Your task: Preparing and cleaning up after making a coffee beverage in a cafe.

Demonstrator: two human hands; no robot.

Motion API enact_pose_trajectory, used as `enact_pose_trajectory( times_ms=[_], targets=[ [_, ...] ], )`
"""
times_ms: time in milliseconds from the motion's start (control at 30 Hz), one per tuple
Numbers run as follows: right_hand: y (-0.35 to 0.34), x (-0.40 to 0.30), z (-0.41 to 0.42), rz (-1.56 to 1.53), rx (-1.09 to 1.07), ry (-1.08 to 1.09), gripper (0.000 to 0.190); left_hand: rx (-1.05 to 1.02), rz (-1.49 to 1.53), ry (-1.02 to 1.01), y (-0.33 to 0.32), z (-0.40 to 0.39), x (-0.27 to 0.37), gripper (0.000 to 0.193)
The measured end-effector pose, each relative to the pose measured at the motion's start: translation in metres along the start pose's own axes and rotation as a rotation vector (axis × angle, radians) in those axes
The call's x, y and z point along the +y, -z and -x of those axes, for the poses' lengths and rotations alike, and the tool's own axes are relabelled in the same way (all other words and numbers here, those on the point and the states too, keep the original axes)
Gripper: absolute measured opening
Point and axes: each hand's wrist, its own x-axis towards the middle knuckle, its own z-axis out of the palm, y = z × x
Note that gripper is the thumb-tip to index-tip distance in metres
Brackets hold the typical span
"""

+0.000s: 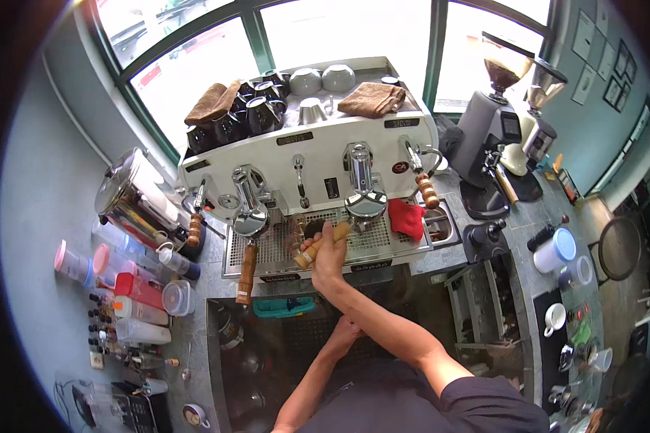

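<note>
My right hand (330,254) is closed around a light wooden handle (309,255), seemingly a portafilter's. The handle slants down and left from the right-hand group head (365,203) of a white espresso machine (325,143). Whether it is seated there I cannot tell. Lower down, my left hand (348,331) is partly covered by my right forearm, and its fingers are not clear. Another portafilter with a brown wooden handle (246,276) hangs from the left group head (249,219). Behind my right hand, a dark round thing (313,228) is over the drip tray (271,254).
A red cloth (406,219) lies by the right end of the tray. Black cups (261,115) and brown cloths (371,99) top the machine. Grinders (485,130) and a tamper (485,235) stand right. Plastic containers (141,292) and a filled cup (195,415) occupy the left counter.
</note>
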Motion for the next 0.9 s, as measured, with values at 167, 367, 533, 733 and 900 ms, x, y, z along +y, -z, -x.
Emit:
enact_pose_trajectory(
  times_ms=[167, 367, 533, 733, 900],
  targets=[
    [0.064, -0.014, 0.03, 0.04, -0.088, -0.213, 0.022, 0.088, -0.089, -0.06, 0.014, -0.031, -0.071, 0.033],
    [0.123, -0.064, 0.059, 0.213, -0.179, -0.37, 0.019, 0.027, -0.219, 0.022, 0.02, -0.073, -0.111, 0.043],
    [0.136, -0.104, 0.065, 0.258, -0.259, -0.424, 0.02, -0.075, -0.408, 0.078, 0.027, -0.116, -0.117, 0.045],
    [0.152, -0.136, 0.069, 0.344, -0.317, -0.464, 0.019, -0.172, -0.642, 0.134, 0.031, -0.162, -0.137, 0.047],
    [0.187, -0.181, 0.08, 0.434, -0.307, -0.507, 0.017, -0.265, -0.842, 0.205, 0.038, -0.188, -0.156, 0.049]
  ],
)
